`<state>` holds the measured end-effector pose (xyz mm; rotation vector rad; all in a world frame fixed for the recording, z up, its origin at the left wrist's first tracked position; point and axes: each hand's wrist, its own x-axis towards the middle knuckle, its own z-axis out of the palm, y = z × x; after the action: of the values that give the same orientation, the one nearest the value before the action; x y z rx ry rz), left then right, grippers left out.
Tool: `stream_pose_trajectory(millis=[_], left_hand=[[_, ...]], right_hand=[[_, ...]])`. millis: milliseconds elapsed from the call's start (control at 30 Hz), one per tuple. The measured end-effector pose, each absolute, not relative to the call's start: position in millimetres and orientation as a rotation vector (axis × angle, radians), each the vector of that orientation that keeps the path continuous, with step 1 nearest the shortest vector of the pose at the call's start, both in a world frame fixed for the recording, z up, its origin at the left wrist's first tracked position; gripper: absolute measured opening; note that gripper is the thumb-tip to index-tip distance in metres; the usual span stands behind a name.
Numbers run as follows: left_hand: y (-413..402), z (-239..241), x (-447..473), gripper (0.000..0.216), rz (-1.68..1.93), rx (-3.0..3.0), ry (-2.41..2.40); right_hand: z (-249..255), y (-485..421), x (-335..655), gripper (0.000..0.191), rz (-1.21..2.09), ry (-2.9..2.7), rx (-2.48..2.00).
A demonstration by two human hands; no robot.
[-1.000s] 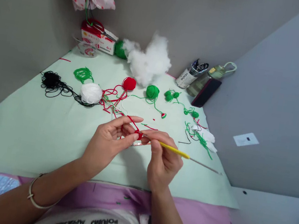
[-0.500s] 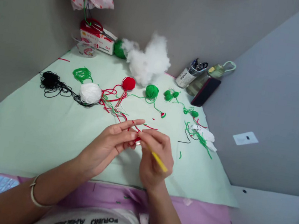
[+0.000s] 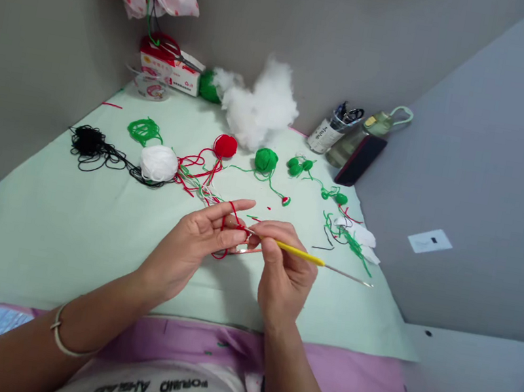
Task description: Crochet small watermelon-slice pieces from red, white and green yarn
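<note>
My left hand pinches a small red crochet piece between thumb and fingers, with red yarn looped over its raised index finger. In my right hand is a crochet hook with a yellow handle, gripped like a pen. Its thin metal tip reaches into the red piece, and the other metal end points out to the right. A thin, shiny pinkish strip shows just below the piece; I cannot make out what it is. The fingers partly hide the stitches.
Beyond my hands lie a red yarn ball, a white yarn ball, a green yarn ball and tangled black yarn. White stuffing sits at the back. A bottle and a phone stand right; green scraps lie nearby.
My right hand has shifted slightly right and turned, so the hook now lies nearly level with both ends showing. The red yarn stands in a clearer loop at my left index finger.
</note>
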<state>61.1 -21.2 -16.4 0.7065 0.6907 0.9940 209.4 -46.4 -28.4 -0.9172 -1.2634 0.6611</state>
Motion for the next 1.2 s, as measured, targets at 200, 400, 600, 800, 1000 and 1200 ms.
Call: stream_pose_trajectory(millis=[200, 400, 600, 800, 1000, 1200], left_hand=[[-14.5, -19.6, 54.6, 0.052, 0.847, 0.613, 0.572], [-14.1, -22.0, 54.1, 0.037, 0.836, 0.613, 0.505], [-23.5, -19.6, 66.4, 0.029, 1.047, 0.814, 0.739], [-3.8, -12.5, 65.5, 0.02, 1.105, 0.881, 0.737], [30.1, -2.9, 62.0, 0.022, 1.072, 0.954, 0.748], [40.8, -20.7, 60.7, 0.028, 0.986, 0.926, 0.674]], right_hand=[[-22.3, -42.5, 219.2, 0.013, 0.977, -1.008, -0.87], [-18.0, -38.3, 225.1, 0.018, 1.197, -0.817, -0.849], [-30.2, -40.8, 211.6, 0.014, 1.052, -0.975, -0.935], [-18.5, -25.1, 213.9, 0.014, 0.947, -1.186, -1.019], [-5.0, 7.6, 227.3, 0.03, 1.135, -1.505, -1.208], [-13.6, 17.5, 235.1, 0.028, 1.201, -1.455, -1.199]])
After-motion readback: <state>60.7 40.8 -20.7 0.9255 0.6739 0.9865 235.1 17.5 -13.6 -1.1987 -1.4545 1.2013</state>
